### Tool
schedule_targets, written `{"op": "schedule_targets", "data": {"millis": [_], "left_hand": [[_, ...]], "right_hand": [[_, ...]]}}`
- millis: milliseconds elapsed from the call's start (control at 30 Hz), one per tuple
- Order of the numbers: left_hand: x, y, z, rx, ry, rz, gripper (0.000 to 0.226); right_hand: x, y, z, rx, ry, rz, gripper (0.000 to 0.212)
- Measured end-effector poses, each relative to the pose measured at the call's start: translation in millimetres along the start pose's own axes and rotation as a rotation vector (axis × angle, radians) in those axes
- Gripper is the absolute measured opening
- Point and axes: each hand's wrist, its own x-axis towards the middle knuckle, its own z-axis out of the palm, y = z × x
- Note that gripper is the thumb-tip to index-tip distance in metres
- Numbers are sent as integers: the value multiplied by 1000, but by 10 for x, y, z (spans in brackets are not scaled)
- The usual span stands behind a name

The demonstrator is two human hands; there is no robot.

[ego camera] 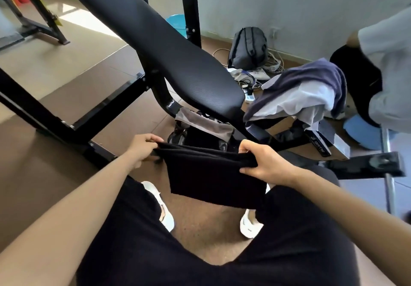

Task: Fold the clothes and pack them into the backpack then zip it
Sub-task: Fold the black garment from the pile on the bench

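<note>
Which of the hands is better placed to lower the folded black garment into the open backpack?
Left hand, marginally: it grips the folded black garment nearest the open backpack; the right hand sits slightly farther.

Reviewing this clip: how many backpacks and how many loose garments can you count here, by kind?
Backpacks: 2, open backpack under the bench, grey backpack by the wall
Garments: 3, folded black garment held in both hands, navy garment and white shirt draped together
Total: 5

bare forearms, black trousers (133,241), white shoes (164,210).
</note>
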Motion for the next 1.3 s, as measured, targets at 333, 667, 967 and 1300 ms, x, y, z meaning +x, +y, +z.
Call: {"op": "schedule_targets", "data": {"millis": [333, 667, 967, 1300], "left_hand": [[180, -318, 517, -218, 122, 43, 41], [39, -388, 387, -139, 209, 52, 36], [-292, 98, -13, -32, 225, 106, 33], [-485, 872, 21, 217, -120, 260, 43]], "right_hand": [[93, -530, 441, -813, -600, -21, 98], [224, -649, 565, -909, -711, 35, 86], [519, -729, 63, -747, -665, 181, 93], [905, -323, -178, -239, -293, 439, 110]]}}
